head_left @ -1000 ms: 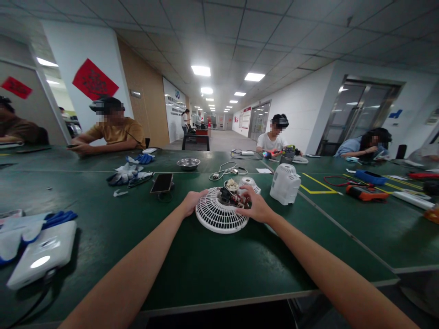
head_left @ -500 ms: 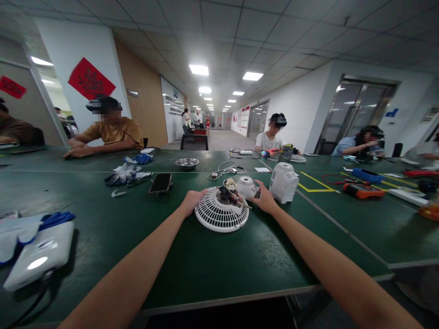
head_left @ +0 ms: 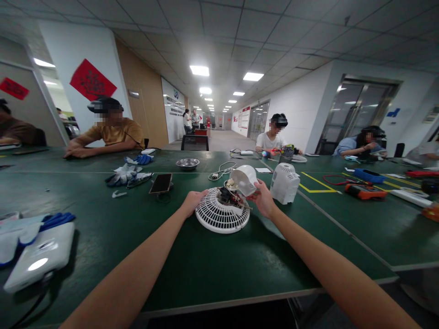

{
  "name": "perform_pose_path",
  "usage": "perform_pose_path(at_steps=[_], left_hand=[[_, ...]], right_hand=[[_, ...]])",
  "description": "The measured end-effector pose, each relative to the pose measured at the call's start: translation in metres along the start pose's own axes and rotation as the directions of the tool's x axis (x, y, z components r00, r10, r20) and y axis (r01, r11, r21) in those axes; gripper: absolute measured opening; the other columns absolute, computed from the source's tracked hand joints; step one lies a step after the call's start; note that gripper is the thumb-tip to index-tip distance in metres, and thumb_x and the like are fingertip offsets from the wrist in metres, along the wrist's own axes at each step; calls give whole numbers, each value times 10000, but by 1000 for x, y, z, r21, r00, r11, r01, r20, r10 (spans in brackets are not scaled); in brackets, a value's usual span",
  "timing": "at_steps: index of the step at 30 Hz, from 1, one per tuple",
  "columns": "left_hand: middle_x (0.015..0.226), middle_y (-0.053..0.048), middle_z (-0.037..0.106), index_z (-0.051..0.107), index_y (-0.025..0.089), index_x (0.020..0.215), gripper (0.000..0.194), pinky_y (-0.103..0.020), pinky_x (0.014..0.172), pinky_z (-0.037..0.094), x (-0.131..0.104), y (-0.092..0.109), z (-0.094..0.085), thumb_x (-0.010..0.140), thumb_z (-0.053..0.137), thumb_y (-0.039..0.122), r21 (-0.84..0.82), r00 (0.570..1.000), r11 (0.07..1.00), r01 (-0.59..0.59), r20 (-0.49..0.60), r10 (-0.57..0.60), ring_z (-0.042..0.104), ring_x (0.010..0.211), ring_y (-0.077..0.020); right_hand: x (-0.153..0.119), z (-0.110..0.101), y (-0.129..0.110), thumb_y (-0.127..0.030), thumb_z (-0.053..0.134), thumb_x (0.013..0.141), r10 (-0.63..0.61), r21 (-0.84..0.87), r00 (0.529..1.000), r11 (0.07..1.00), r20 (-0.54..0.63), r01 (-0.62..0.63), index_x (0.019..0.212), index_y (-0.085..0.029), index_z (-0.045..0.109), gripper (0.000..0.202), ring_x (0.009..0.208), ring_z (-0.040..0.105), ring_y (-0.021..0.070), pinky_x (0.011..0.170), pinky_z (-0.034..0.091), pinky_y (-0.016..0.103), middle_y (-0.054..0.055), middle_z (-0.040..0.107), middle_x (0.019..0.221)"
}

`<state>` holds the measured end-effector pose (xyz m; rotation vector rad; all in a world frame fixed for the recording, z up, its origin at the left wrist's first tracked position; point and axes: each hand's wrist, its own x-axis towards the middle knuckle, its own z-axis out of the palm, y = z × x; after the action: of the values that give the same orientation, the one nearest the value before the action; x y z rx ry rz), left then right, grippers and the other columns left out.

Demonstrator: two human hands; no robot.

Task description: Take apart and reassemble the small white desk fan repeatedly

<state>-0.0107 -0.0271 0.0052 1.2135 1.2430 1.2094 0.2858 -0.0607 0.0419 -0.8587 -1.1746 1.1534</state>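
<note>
A round white fan grille (head_left: pixel 222 220) lies on the green table, with a dark motor and wiring (head_left: pixel 230 196) exposed at its centre. My left hand (head_left: pixel 194 202) grips the grille's left rim, its fingers partly hidden behind the edge. In my right hand (head_left: pixel 263 199) is a white rounded motor cover (head_left: pixel 243 179), held tilted just above the grille's right side, its smooth side showing. Right of that hand a white plastic housing (head_left: pixel 285 183) with slots in its top stands upright on the table.
Beyond the grille are a white cable (head_left: pixel 222 171) and a metal bowl (head_left: pixel 187 163). To the left lie a phone (head_left: pixel 161 183), work gloves (head_left: pixel 125 175) and a white device (head_left: pixel 43 253). An orange multimeter (head_left: pixel 365 191) is at right. Co-workers sit across the table.
My right hand has lifted the motor cover from beside the motor and turned it, so its vented end no longer faces me. My left hand stays on the grille.
</note>
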Motion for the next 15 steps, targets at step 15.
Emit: perform_pose_path(at_steps=[15], left_hand=[[667, -79, 706, 690, 119, 694, 505, -313, 584, 460, 3, -3, -2, 612, 748, 614, 56, 999, 998, -23, 42, 21, 648, 622, -207]], right_hand=[[-25, 14, -12, -390, 693, 809, -329, -572, 887, 679, 323, 460, 1467, -265, 259, 798, 881, 646, 221, 857, 556, 439, 76, 607, 1089]])
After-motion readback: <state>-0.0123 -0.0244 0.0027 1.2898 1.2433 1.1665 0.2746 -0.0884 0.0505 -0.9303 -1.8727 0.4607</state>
